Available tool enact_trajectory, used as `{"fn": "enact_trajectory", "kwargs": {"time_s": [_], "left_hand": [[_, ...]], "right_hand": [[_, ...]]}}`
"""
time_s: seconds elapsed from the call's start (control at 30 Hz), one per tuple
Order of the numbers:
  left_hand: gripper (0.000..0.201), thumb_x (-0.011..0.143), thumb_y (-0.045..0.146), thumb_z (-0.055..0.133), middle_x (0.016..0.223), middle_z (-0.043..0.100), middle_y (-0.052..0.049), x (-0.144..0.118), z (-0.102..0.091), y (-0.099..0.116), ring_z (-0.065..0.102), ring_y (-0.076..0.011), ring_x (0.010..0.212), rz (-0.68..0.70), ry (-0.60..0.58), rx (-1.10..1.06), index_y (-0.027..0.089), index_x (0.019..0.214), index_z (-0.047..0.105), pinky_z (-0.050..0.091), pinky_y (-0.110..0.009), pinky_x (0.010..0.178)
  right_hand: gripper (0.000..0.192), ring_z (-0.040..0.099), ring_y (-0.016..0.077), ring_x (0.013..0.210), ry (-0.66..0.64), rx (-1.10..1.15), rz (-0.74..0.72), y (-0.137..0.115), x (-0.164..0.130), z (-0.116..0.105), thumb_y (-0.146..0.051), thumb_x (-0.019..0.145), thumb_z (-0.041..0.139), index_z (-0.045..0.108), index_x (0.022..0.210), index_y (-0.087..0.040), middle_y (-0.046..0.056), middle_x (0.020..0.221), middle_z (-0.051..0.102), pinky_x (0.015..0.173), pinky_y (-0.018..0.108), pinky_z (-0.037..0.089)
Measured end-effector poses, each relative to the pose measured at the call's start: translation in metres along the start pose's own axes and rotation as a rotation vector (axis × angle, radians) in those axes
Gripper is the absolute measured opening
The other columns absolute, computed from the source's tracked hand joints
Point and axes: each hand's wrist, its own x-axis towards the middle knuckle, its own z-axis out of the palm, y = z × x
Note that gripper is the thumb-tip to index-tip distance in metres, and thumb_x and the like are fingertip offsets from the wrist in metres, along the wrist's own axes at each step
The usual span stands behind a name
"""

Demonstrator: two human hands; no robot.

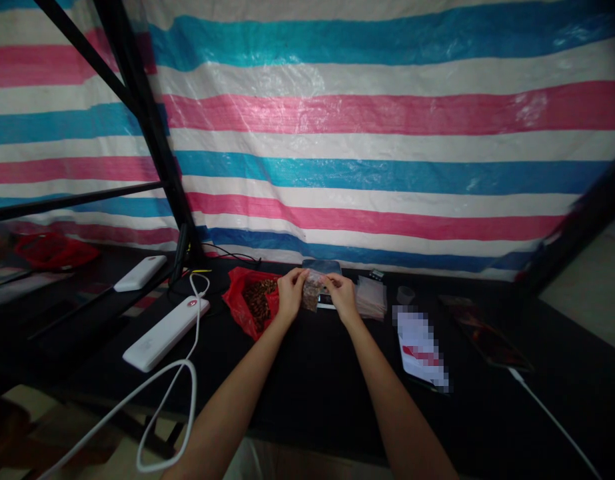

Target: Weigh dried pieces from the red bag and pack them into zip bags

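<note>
My left hand [290, 292] and my right hand [342, 297] pinch the top edge of a small transparent plastic bag [313, 291] between them. Small brown pieces lie in the lower part of the bag, too small to name. Just behind and under it is a small digital scale [326, 302], partly hidden by the bag and my right hand. Left of my left hand, an open red plastic bag [236, 279] holds many brown bean-like pieces [258, 301]. A stack of flat transparent bags [370, 298] lies beside my right hand.
A white power bank [162, 337] with a looping white cable [193, 393] lies on the black table [317, 393]. Rightward are a small translucent cup [406, 295], a lit phone [421, 347] and a dark phone [487, 337] on a cable. A striped plastic sheet [362, 113] hangs behind.
</note>
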Motion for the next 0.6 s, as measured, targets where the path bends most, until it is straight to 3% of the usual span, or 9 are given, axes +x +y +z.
{"fn": "enact_trajectory", "kwargs": {"time_s": [0.1,0.2,0.3,0.37,0.5,0.53,0.6], "left_hand": [[0.033,0.081,0.040,0.043,0.075,0.064,-0.003,0.001,0.001,-0.003,0.057,-0.0145,0.070,-0.028,-0.056,-0.069,0.013,0.081,0.063,0.043,-0.022,0.065],[0.031,0.075,0.037,0.054,0.085,0.066,-0.005,0.000,0.006,-0.006,0.059,-0.0159,0.077,-0.055,-0.160,-0.151,0.013,0.093,0.061,0.045,-0.024,0.070],[0.030,0.071,0.038,0.059,0.081,0.065,-0.005,0.002,0.011,-0.012,0.059,-0.0157,0.073,-0.090,-0.192,-0.218,0.012,0.086,0.062,0.046,-0.024,0.067],[0.030,0.070,0.040,0.059,0.073,0.064,-0.004,0.008,0.013,-0.018,0.059,-0.0145,0.067,-0.141,-0.096,-0.273,0.011,0.078,0.060,0.046,-0.024,0.063],[0.037,0.077,0.046,0.045,0.074,0.063,-0.006,0.031,0.007,-0.032,0.060,-0.0139,0.068,-0.294,0.298,-0.409,0.011,0.079,0.057,0.047,-0.025,0.064],[0.038,0.079,0.046,0.041,0.079,0.063,-0.007,0.037,0.004,-0.035,0.060,-0.0139,0.072,-0.305,0.343,-0.434,0.011,0.084,0.057,0.047,-0.025,0.067],[0.035,0.081,0.043,0.041,0.090,0.063,-0.007,0.045,-0.004,-0.040,0.061,-0.0136,0.081,-0.288,0.311,-0.460,0.014,0.096,0.054,0.047,-0.026,0.074]], "right_hand": [[0.034,0.053,0.0131,0.045,0.023,0.093,0.046,-0.001,0.001,0.000,-0.048,0.068,0.053,0.062,0.066,-0.016,0.003,0.060,0.063,0.044,0.023,0.043],[0.041,0.049,0.0112,0.038,0.069,0.151,0.091,-0.001,0.003,-0.001,-0.054,0.068,0.051,0.061,0.070,-0.014,0.005,0.067,0.065,0.039,0.024,0.040],[0.044,0.052,0.0124,0.041,0.095,0.109,0.086,-0.004,0.003,-0.004,-0.053,0.075,0.041,0.061,0.079,-0.014,0.007,0.076,0.066,0.042,0.026,0.043],[0.041,0.057,0.0148,0.052,0.110,-0.061,0.008,-0.009,0.000,-0.008,-0.044,0.083,0.031,0.059,0.089,-0.015,0.008,0.085,0.066,0.052,0.027,0.046],[0.032,0.056,0.0218,0.090,0.136,-0.691,-0.172,-0.021,-0.008,-0.021,-0.016,0.083,0.033,0.055,0.106,-0.019,0.010,0.104,0.061,0.074,0.032,0.041],[0.033,0.053,0.0239,0.096,0.132,-0.834,-0.175,-0.023,-0.009,-0.024,-0.012,0.081,0.036,0.055,0.107,-0.018,0.011,0.106,0.060,0.077,0.034,0.040],[0.034,0.049,0.0280,0.104,0.128,-1.053,-0.130,-0.023,-0.010,-0.029,-0.006,0.076,0.040,0.057,0.104,-0.014,0.016,0.107,0.058,0.080,0.038,0.038]]}}
